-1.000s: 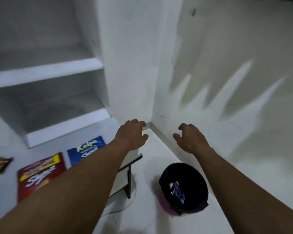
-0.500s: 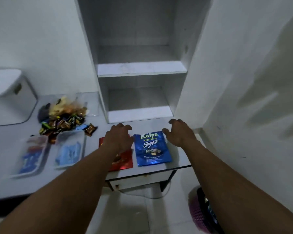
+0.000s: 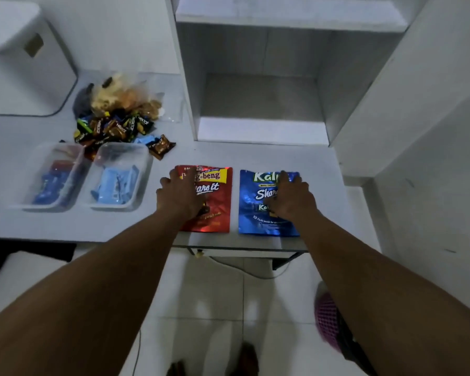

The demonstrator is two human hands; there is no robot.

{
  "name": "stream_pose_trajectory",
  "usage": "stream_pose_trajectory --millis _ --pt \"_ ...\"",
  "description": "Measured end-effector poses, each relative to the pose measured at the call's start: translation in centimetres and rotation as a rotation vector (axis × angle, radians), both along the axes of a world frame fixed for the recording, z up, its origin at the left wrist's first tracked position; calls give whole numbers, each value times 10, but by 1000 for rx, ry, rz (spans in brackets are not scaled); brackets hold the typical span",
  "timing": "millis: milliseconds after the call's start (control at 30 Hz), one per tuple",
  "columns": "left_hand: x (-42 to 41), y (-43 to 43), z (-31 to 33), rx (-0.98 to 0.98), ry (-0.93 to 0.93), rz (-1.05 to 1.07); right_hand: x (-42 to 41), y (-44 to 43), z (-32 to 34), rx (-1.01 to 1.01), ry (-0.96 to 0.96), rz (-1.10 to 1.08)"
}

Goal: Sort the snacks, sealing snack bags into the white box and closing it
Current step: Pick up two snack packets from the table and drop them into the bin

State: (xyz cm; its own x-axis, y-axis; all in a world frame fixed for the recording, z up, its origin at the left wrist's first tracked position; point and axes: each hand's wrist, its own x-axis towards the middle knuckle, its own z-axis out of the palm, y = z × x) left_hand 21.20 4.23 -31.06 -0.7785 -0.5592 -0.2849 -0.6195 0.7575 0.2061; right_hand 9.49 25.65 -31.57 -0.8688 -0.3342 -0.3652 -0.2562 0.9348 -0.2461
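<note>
A red snack bag (image 3: 215, 196) and a blue snack bag (image 3: 258, 210) lie flat side by side near the front edge of the grey table (image 3: 255, 156). My left hand (image 3: 178, 196) rests palm down on the red bag, fingers spread. My right hand (image 3: 291, 199) lies palm down on the blue bag, fingers spread. The white box (image 3: 19, 58) with its lid on stands at the back left. A pile of small wrapped snacks (image 3: 117, 123) lies behind two clear plastic tubs (image 3: 52, 177) (image 3: 117, 180) holding blue packets.
A white shelf unit (image 3: 263, 104) stands on the table behind the bags. A white wall (image 3: 432, 131) closes in on the right. A pink bin with a black liner (image 3: 331, 324) sits on the tiled floor at the lower right.
The view swung from the wall and floor bin to the table. Both hands moved forward and down onto the two snack bags.
</note>
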Motion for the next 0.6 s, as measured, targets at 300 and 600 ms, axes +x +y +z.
stream_pose_trajectory --millis 300,600 --pt "-12 -11 -11 109 77 220 -19 -5 -5 -46 -66 -174" --pt "-20 -22 -11 364 244 375 -32 9 -12 -293 -15 -345"
